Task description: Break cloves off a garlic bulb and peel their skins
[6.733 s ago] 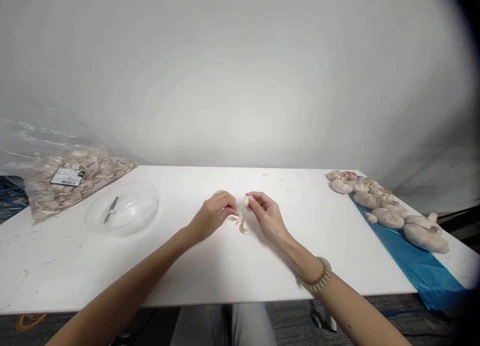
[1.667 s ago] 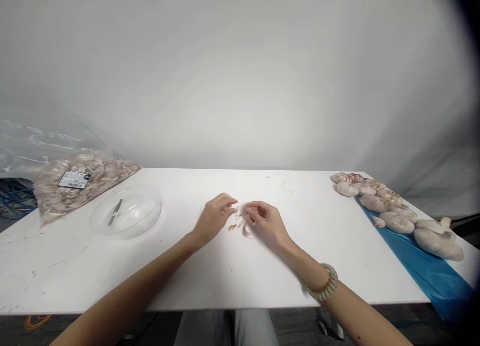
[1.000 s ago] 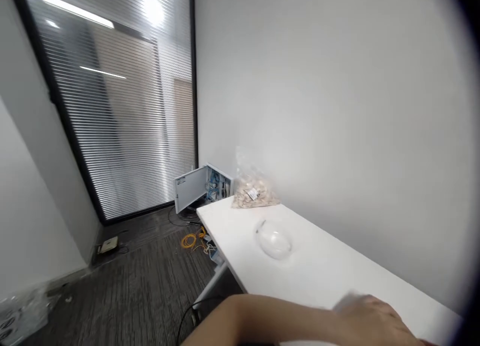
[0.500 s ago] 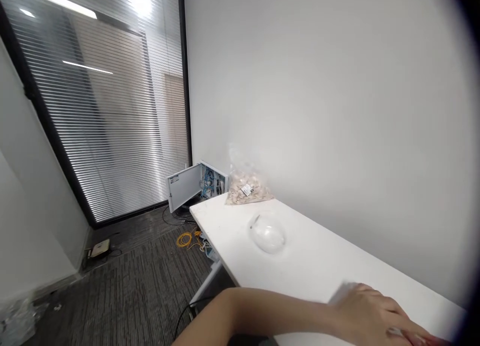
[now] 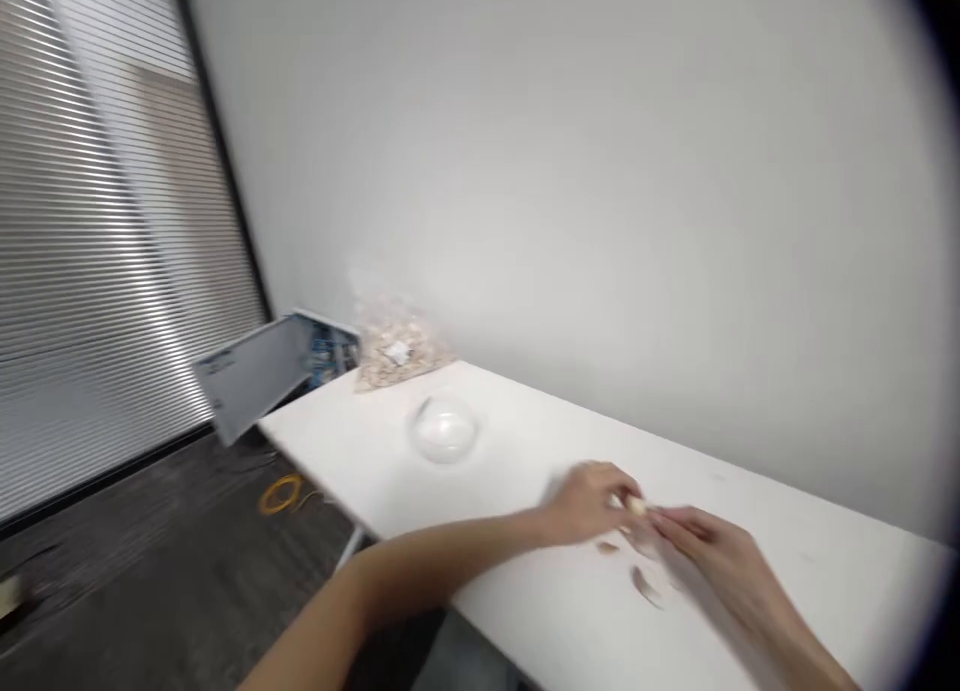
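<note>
Above the white table, my left hand pinches a small cream-coloured garlic clove. My right hand meets it from the right, its fingertips closed together at the clove, apparently on a bit of its skin; blur hides the exact grip. Below the hands lie a small brownish flake of peel and a longer, reddish-brown piece of peel. Further left on the tabletop stands a clear, see-through bowl.
A clear bag of pale beige pieces with a white label leans near the wall at the table's far end. Beyond that end are an open metal cabinet with blue cables and a coil of yellow cable on the dark carpet.
The view has swung right and down, so bag and bowl appear further left. My right hand and the peel pieces, mostly outside the earlier picture, now show beside my left hand.
</note>
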Tool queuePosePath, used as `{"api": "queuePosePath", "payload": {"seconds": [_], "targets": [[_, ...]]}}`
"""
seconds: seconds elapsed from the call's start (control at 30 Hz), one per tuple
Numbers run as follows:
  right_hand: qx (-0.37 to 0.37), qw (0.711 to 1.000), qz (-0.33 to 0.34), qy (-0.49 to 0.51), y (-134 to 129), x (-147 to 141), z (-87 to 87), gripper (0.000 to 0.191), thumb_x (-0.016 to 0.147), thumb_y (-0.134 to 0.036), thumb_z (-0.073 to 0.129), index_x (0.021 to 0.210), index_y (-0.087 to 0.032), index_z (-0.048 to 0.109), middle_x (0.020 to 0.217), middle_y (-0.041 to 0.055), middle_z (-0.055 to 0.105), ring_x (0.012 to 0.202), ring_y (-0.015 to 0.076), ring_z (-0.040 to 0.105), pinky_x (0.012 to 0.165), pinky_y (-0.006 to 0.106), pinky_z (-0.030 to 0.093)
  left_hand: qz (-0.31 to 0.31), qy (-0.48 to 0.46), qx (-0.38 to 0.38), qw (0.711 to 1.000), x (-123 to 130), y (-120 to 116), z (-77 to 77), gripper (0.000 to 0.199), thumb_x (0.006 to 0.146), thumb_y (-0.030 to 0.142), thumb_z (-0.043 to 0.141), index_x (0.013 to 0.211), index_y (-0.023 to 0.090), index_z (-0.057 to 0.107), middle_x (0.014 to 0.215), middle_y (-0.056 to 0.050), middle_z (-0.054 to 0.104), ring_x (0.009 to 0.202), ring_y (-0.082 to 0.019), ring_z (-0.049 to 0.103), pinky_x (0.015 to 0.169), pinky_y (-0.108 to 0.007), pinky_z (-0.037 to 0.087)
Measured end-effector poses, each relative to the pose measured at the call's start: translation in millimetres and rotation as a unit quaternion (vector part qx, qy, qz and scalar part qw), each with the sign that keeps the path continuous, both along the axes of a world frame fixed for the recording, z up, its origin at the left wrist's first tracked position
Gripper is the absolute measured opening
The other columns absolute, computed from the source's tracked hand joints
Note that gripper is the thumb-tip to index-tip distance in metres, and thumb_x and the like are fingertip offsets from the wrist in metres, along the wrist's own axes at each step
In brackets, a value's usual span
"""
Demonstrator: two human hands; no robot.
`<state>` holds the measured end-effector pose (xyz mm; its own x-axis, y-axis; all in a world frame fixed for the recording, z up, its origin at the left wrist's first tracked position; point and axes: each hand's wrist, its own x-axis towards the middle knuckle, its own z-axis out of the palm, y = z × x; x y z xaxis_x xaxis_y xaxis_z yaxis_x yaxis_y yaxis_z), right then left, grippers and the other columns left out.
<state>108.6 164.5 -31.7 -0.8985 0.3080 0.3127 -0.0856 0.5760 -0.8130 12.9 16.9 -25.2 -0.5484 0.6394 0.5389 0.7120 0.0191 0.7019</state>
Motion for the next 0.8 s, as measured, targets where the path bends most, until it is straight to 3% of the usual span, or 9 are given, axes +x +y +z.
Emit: {"api": "queuePosePath", "payload": {"seconds": [0.07, 0.1, 0.23, 0.37, 0.5, 0.6, 0.8], "targets": [[0.004, 0.999, 0.011, -0.047, 2, 6, 2.6, 0.028, 0.074, -0.039, 0.056, 0.075, -0.015, 0.069, 0.076, 0.01, 0.07, 0.07, 0.0247, 0.063, 0.062, 0.032, 0.048, 0.003, -0.04, 0.027, 0.999, 3, 0, 2.3, 0.022, 0.065, 0.015, 0.071, 0.085, 0.014, 0.061, 0.083, -0.004, 0.063, 0.074, -0.013, 0.058, 0.069, -0.023, 0.047], [0.029, 0.998, 0.003, -0.048, 0, 8, 4.8, 0.026, 0.076, -0.036, 0.053, 0.074, -0.016, 0.069, 0.074, 0.0094, 0.07, 0.067, 0.0237, 0.062, 0.061, 0.032, 0.046, 0.005, -0.06, 0.037, 0.998, 3, 0, 3.2, 0.025, 0.068, 0.014, 0.068, 0.092, 0.013, 0.059, 0.083, -0.004, 0.062, 0.072, -0.012, 0.057, 0.066, -0.023, 0.047], [0.171, 0.982, 0.086, 0.0, -10, 10, 15.0, 0.029, 0.084, -0.02, 0.039, 0.076, -0.02, 0.068, 0.082, 0.0047, 0.068, 0.079, 0.02, 0.057, 0.076, 0.033, 0.042, 0.003, -0.106, 0.053, 0.993, 4, -2, 8.3, 0.026, 0.07, 0.016, 0.065, 0.095, 0.014, 0.057, 0.084, -0.004, 0.062, 0.075, -0.013, 0.057, 0.07, -0.024, 0.046], [0.176, 0.982, 0.07, 0.01, -12, 13, 19.0, 0.029, 0.085, -0.016, 0.039, 0.09, -0.023, 0.066, 0.098, 0.0044, 0.065, 0.089, 0.0201, 0.053, 0.079, 0.035, 0.041, 0.004, -0.126, 0.048, 0.991, 8, -5, 13.2, 0.023, 0.071, 0.023, 0.066, 0.093, 0.016, 0.061, 0.083, -0.002, 0.062, 0.075, -0.013, 0.055, 0.071, -0.026, 0.045], [0.093, 0.994, 0.05, 0.01, -9, 12, 20.2, 0.027, 0.083, -0.021, 0.046, 0.103, -0.025, 0.063, 0.104, 0.0051, 0.063, 0.094, 0.0217, 0.051, 0.077, 0.036, 0.042, -0.004, -0.106, 0.044, 0.993, 9, -5, 13.5, 0.022, 0.072, 0.023, 0.066, 0.093, 0.017, 0.063, 0.083, -0.003, 0.063, 0.074, -0.014, 0.055, 0.072, -0.027, 0.045], [-0.02, 0.996, 0.085, -0.004, -11, 13, 25.6, 0.027, 0.085, -0.029, 0.047, 0.104, -0.023, 0.064, 0.098, 0.0063, 0.064, 0.09, 0.0223, 0.054, 0.077, 0.036, 0.042, -0.023, -0.051, 0.035, 0.998, 9, -4, 13.1, 0.018, 0.073, 0.02, 0.065, 0.091, 0.017, 0.065, 0.084, -0.003, 0.063, 0.076, -0.014, 0.055, 0.072, -0.027, 0.045], [-0.212, 0.962, 0.171, -0.023, -19, 17, 36.1, 0.027, 0.082, -0.036, 0.053, 0.094, -0.017, 0.067, 0.087, 0.0062, 0.063, 0.084, 0.0201, 0.056, 0.077, 0.034, 0.041, -0.002, 0.0, 0.049, 0.999, 12, -3, 11.3, 0.018, 0.065, 0.017, 0.073, 0.082, 0.017, 0.068, 0.07, -0.001, 0.057, 0.068, -0.014, 0.053, 0.064, -0.025, 0.044]]}}
